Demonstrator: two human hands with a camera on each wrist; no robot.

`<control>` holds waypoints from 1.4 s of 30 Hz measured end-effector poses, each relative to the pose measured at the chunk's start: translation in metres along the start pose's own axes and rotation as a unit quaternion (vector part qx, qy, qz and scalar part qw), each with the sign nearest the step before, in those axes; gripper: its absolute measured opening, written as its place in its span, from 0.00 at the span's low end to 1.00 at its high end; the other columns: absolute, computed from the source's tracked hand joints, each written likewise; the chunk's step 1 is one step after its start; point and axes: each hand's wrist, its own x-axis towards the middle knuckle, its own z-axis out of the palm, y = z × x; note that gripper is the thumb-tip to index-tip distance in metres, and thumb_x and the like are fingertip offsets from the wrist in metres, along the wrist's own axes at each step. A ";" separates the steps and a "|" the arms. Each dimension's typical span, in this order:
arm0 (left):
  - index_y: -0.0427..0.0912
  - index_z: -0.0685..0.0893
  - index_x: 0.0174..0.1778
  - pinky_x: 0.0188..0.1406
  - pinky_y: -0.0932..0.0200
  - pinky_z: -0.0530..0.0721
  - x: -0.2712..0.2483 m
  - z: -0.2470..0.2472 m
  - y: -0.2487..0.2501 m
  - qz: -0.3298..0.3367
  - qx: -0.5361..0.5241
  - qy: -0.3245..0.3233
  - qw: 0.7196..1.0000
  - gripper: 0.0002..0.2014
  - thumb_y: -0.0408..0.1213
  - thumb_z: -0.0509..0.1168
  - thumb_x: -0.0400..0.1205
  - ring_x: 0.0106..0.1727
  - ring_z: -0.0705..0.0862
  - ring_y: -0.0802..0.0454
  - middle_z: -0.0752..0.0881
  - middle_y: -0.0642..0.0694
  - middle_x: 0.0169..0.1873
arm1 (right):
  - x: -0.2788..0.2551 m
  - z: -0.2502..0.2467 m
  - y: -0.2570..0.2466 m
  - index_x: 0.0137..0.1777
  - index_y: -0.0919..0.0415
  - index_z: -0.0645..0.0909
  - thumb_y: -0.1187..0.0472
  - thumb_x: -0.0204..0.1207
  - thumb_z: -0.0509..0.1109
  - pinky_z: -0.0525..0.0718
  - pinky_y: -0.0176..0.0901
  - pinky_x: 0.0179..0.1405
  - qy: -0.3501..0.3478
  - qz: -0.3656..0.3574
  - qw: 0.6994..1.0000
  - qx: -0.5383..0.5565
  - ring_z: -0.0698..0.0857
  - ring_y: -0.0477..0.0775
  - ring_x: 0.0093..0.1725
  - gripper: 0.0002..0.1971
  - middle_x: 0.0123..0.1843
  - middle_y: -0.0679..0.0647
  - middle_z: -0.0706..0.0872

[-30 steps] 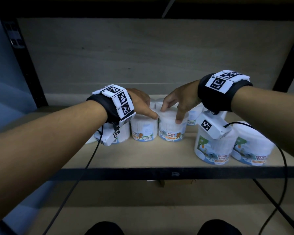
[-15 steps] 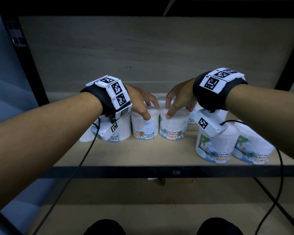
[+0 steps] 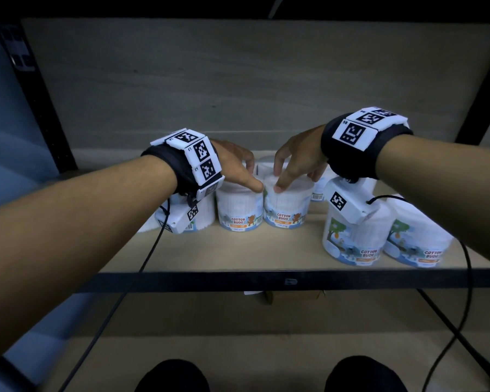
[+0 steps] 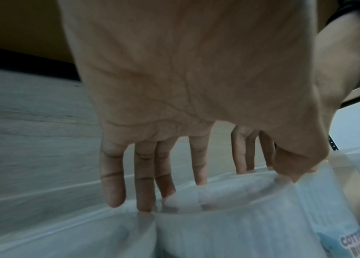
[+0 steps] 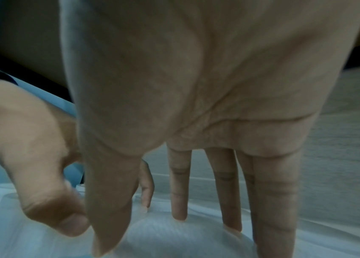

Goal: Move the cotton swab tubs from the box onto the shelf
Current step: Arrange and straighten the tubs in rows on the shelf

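Note:
Several white cotton swab tubs stand on the wooden shelf (image 3: 238,250). My left hand (image 3: 246,176) grips the lid of a small tub (image 3: 238,210) from above, thumb on the front rim and fingers behind it. In the left wrist view the left hand (image 4: 218,183) spans that tub (image 4: 229,227). My right hand (image 3: 294,179) holds the neighbouring small tub (image 3: 287,207) the same way. In the right wrist view the right hand (image 5: 174,232) has its fingertips on the lid (image 5: 174,244). Both tubs touch side by side, "COTTON BUDS" labels facing front.
Two larger tubs (image 3: 354,241) (image 3: 416,247) stand at the front right, another tub (image 3: 201,213) sits under my left wrist, and more stand behind (image 3: 320,190). A black rail (image 3: 266,281) edges the shelf, a cardboard piece (image 3: 294,297) shows below, and cables hang from both wrists.
The left tub has turned: its barcode faced front before, now its bear label does. Both hands have stayed on the two tubs, shifting only slightly.

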 end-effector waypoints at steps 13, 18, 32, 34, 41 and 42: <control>0.59 0.76 0.67 0.66 0.51 0.75 -0.010 0.002 0.004 0.003 0.014 0.007 1.000 0.29 0.70 0.64 0.74 0.65 0.76 0.48 0.78 0.50 0.68 | -0.015 0.002 -0.012 0.73 0.56 0.77 0.50 0.76 0.78 0.87 0.55 0.63 -0.007 0.005 0.999 -0.031 0.80 0.49 0.42 0.28 0.63 0.56 0.79; 0.59 0.77 0.66 0.59 0.53 0.74 -0.019 0.002 0.006 0.005 0.015 0.011 1.000 0.28 0.69 0.65 0.74 0.58 0.74 0.49 0.77 0.52 0.57 | -0.021 0.004 -0.011 0.70 0.54 0.78 0.50 0.74 0.79 0.88 0.54 0.61 -0.002 -0.004 1.000 -0.024 0.81 0.50 0.44 0.26 0.49 0.48 0.78; 0.62 0.78 0.62 0.62 0.50 0.78 -0.045 0.007 0.004 0.020 0.013 0.009 1.000 0.27 0.72 0.64 0.72 0.58 0.79 0.47 0.81 0.52 0.55 | -0.049 0.016 -0.015 0.67 0.49 0.78 0.45 0.73 0.77 0.85 0.45 0.48 0.009 -0.017 0.997 -0.076 0.84 0.60 0.61 0.25 0.61 0.52 0.80; 0.62 0.78 0.63 0.59 0.52 0.77 -0.049 0.008 0.004 0.025 0.014 0.006 1.000 0.27 0.72 0.64 0.73 0.58 0.79 0.48 0.80 0.53 0.55 | -0.054 0.017 -0.016 0.68 0.49 0.77 0.44 0.73 0.77 0.86 0.47 0.49 0.008 -0.016 0.997 -0.081 0.85 0.61 0.61 0.25 0.62 0.53 0.81; 0.61 0.78 0.63 0.59 0.51 0.76 -0.059 0.004 0.008 0.033 0.019 -0.009 0.999 0.27 0.71 0.65 0.73 0.58 0.78 0.48 0.79 0.52 0.56 | -0.069 0.021 -0.015 0.66 0.47 0.77 0.39 0.70 0.78 0.83 0.45 0.48 0.012 -0.023 0.995 -0.094 0.85 0.60 0.63 0.27 0.63 0.52 0.82; 0.60 0.78 0.63 0.59 0.51 0.76 -0.060 0.004 0.009 0.034 0.020 -0.012 0.999 0.27 0.71 0.65 0.73 0.58 0.77 0.48 0.79 0.53 0.56 | -0.071 0.021 -0.015 0.66 0.47 0.77 0.39 0.69 0.78 0.83 0.44 0.47 0.011 -0.023 0.995 -0.093 0.85 0.60 0.63 0.27 0.64 0.52 0.82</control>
